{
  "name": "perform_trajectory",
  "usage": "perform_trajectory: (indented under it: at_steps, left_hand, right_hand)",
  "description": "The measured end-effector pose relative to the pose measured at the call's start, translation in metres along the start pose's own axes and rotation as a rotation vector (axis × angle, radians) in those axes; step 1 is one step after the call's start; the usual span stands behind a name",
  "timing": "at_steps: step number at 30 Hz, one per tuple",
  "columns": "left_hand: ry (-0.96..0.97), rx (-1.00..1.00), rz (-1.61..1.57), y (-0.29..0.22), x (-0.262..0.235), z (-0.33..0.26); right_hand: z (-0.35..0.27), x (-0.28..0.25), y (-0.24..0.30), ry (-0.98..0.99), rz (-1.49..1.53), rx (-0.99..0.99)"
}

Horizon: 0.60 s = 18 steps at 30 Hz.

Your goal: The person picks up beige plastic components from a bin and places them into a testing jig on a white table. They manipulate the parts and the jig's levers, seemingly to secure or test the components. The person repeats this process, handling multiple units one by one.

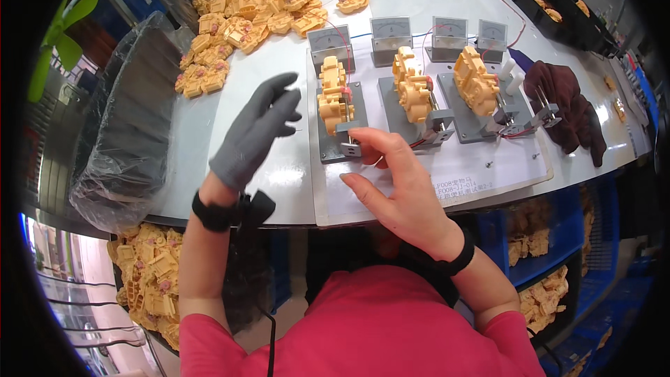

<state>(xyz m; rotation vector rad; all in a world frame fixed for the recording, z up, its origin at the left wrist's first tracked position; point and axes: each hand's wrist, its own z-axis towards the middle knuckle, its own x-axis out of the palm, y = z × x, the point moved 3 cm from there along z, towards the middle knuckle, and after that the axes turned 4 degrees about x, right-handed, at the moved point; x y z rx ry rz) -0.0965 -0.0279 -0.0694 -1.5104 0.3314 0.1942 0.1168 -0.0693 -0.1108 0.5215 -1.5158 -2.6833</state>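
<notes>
My left hand [255, 132], in a grey glove, is raised over the white tabletop with its fingers loosely bent and nothing in them. To its right stands a grey test fixture [328, 148] carrying a yellow plastic gear housing [332, 101]. My bare right hand [405, 199] is at the near end of this fixture. Its index fingertip is at the metal clamp [347, 128], and the thumb is well apart below. Whether the fingertip presses the clamp I cannot tell. Two more fixtures hold a second yellow housing [412, 91] and a third yellow housing [476, 84].
Behind the fixtures stand several analog meters [391, 40] with thin wires. Loose yellow housings [251, 10] are heaped at the back left, beside a plastic-lined bin [132, 112]. A dark cloth [569, 105] lies right; a black tray [558, 10] is behind it. Two screws [489, 165] lie in front.
</notes>
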Motion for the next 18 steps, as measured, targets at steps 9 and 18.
perform_trajectory:
  at_steps: [9,18]
  left_hand:
    - [0.191,-0.093,0.081,-0.027,0.017,0.042]
    - [0.229,0.102,0.558,-0.035,0.049,0.065]
  right_hand:
    - [-0.003,0.004,-0.007,0.034,0.053,-0.035]
    - [-0.004,0.002,-0.012,0.036,0.026,-0.108]
